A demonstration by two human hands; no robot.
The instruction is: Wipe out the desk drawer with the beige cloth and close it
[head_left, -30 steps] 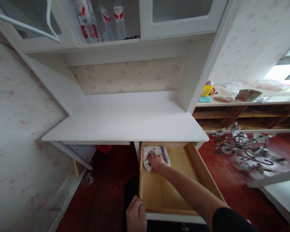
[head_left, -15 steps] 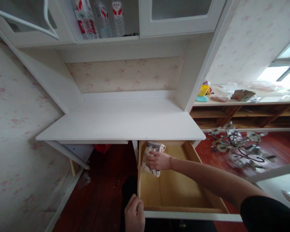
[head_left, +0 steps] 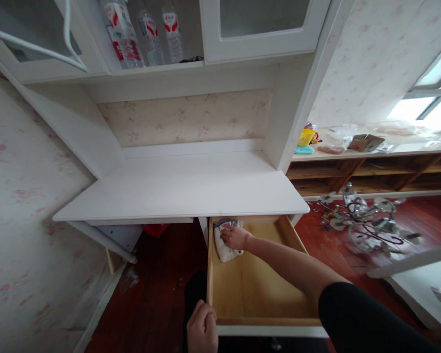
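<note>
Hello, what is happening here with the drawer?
A person is leaning over an open wooden drawer under a white desk. The right hand presses a crumpled cloth against the drawer's bottom in the far left corner. The left hand grips the drawer's front left corner. Apart from the cloth, nothing shows inside the drawer. Water bottles stand on the shelf above.

I see pale cloth (head_left: 225,243), crumpled, grey-striped at far edge, lying flat on floor of open wooden drawer (head_left: 250,289), far left corner, against left wall. Drawer pulled out under white desktop, light wood inside, white front at near edge.
</note>
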